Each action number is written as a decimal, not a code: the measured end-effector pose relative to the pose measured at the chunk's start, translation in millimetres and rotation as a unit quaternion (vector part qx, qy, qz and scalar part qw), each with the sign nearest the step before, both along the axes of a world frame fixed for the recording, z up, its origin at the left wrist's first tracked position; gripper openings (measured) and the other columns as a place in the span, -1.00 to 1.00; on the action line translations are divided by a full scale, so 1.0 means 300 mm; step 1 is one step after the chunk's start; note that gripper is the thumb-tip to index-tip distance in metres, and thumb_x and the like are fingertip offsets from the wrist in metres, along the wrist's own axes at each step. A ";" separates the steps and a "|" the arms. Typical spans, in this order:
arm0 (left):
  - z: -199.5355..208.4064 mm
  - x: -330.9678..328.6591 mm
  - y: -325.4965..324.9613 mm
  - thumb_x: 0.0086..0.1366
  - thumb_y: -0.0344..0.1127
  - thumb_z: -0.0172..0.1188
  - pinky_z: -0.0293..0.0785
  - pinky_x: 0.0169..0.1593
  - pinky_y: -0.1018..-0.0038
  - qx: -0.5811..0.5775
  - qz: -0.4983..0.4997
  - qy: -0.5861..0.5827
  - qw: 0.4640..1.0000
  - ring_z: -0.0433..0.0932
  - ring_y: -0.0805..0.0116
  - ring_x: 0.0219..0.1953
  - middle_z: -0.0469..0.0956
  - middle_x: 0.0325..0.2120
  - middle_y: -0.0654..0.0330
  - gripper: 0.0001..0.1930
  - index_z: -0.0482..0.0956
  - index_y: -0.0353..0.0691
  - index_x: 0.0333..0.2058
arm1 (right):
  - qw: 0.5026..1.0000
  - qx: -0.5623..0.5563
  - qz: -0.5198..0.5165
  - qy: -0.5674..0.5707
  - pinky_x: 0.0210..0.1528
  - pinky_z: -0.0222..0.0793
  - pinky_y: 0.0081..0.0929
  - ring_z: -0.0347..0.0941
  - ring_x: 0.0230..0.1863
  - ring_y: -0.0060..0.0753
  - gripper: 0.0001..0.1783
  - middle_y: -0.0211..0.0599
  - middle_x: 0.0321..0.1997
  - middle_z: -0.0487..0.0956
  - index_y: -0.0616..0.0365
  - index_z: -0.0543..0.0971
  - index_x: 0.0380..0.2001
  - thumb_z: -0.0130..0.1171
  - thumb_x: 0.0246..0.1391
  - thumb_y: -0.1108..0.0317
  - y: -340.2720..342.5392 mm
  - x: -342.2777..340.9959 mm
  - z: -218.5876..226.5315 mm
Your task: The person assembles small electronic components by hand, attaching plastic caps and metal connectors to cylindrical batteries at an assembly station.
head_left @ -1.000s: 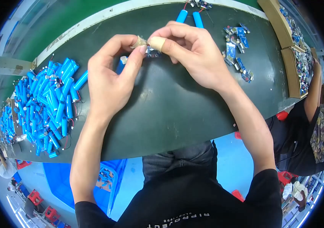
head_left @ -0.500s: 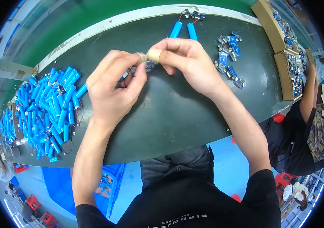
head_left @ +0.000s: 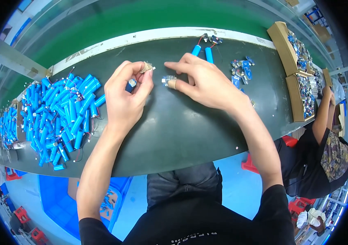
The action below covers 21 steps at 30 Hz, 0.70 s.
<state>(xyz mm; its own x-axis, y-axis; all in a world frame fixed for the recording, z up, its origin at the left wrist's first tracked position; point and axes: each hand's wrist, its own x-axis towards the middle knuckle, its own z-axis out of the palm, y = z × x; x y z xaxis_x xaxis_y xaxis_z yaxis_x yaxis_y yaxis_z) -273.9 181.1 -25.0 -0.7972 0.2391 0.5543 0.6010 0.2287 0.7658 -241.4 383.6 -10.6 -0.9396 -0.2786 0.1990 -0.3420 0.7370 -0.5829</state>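
Note:
My left hand (head_left: 125,94) is closed round a blue cylindrical battery (head_left: 131,84), only the end of which shows in the curled fingers. Its thumb and index finger pinch a small white plug (head_left: 154,68). A tan cover wraps that index fingertip. Just to the right, my right hand (head_left: 208,81) holds a small blue circuit board (head_left: 166,79) by its edge at the thumb, which also has a tan cover. The right index finger points out straight above the board. The board and the plug are apart; the battery's wires cannot be made out.
A heap of blue batteries (head_left: 65,110) with thin wires covers the table's left side. Two batteries (head_left: 209,55) joined to boards (head_left: 214,39) lie at the far edge. Loose circuit boards (head_left: 245,70) lie right of them. Cardboard boxes (head_left: 293,98) hold more boards, beside a co-worker (head_left: 325,159).
My hands, earlier together at the fingertips, have moved apart. The right index finger has straightened, and the circuit board shows more plainly at the right thumb. The whole view has shifted slightly.

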 end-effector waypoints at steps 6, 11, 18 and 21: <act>-0.003 -0.009 -0.006 0.19 -0.55 0.23 0.37 -0.30 0.60 0.002 -0.003 -0.043 0.999 0.44 0.53 -0.43 0.48 -0.47 0.23 -0.90 0.53 -0.44 -0.32 | 0.995 -0.056 0.024 -0.076 -0.30 0.38 -0.53 0.44 -0.40 -0.54 -0.72 -0.34 -0.32 0.45 0.26 0.54 -0.16 0.25 0.05 0.39 0.004 -0.009 0.019; 0.006 0.004 -0.001 0.24 -0.55 0.19 0.36 -0.24 0.62 -0.003 -0.017 -0.097 0.995 0.43 0.58 -0.36 0.50 -0.39 0.29 -0.90 0.53 -0.44 -0.27 | 0.964 -0.206 -0.021 -0.169 -0.29 0.42 -0.63 0.48 -0.30 -0.67 -0.74 -0.37 -0.27 0.52 0.25 0.45 -0.25 0.28 0.01 0.48 -0.013 0.004 0.025; 0.009 0.014 0.013 0.23 -0.54 0.20 0.40 -0.23 0.61 0.101 -0.051 -0.183 0.977 0.45 0.56 -0.36 0.52 -0.42 0.26 -0.89 0.51 -0.45 -0.29 | 0.876 -0.443 -0.035 -0.186 -0.15 0.44 -0.59 0.53 -0.27 -0.59 -0.67 -0.37 -0.31 0.56 0.30 0.47 -0.08 0.22 0.06 0.52 -0.071 0.001 -0.008; 0.012 0.017 0.016 0.23 -0.54 0.21 0.40 -0.24 0.61 0.106 -0.049 -0.197 0.973 0.45 0.56 -0.37 0.52 -0.43 0.27 -0.89 0.51 -0.45 -0.29 | 0.874 -0.446 -0.021 -0.190 -0.14 0.46 -0.57 0.55 -0.27 -0.55 -0.67 -0.34 -0.35 0.57 0.31 0.47 -0.04 0.17 0.11 0.51 -0.074 0.002 -0.024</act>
